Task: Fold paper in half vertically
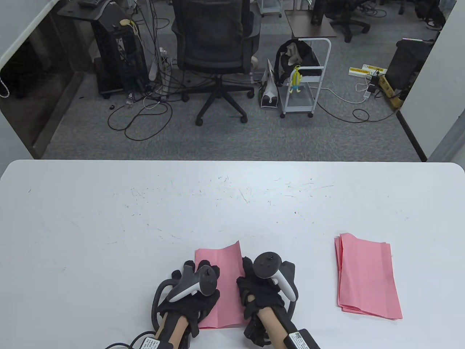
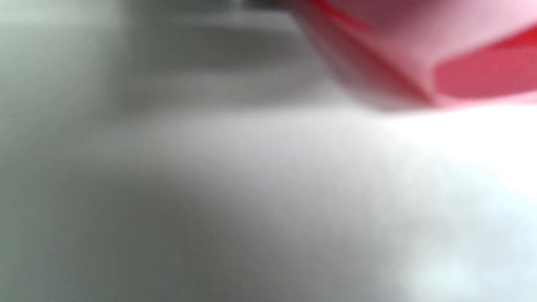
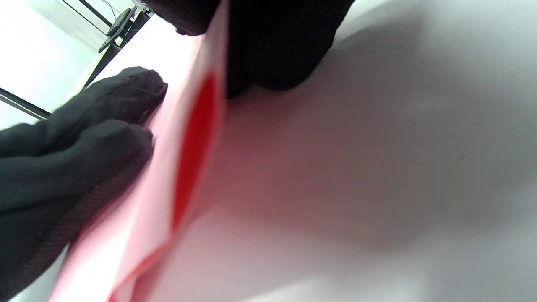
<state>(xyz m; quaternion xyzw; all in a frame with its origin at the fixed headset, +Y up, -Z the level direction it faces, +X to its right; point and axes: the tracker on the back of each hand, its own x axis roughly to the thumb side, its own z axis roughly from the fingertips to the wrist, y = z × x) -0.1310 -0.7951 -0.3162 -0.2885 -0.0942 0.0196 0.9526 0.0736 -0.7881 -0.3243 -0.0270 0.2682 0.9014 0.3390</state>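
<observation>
A pink paper (image 1: 227, 287) lies folded lengthwise at the table's near edge, its top layer slightly lifted along the right side. My left hand (image 1: 201, 269) rests flat on its left half. My right hand (image 1: 249, 271) is at its right edge. In the right wrist view the paper (image 3: 168, 218) shows a gap between its layers, and its edge runs between my right hand's fingers (image 3: 281, 46), which pinch it. The left hand's fingers (image 3: 84, 138) press on it there. The left wrist view is blurred and shows only a corner of the paper (image 2: 419, 50).
A stack of folded pink papers (image 1: 367, 278) lies to the right on the white table (image 1: 145, 218). Beyond the table's far edge stand an office chair (image 1: 216, 47) and a small white cart (image 1: 305, 80).
</observation>
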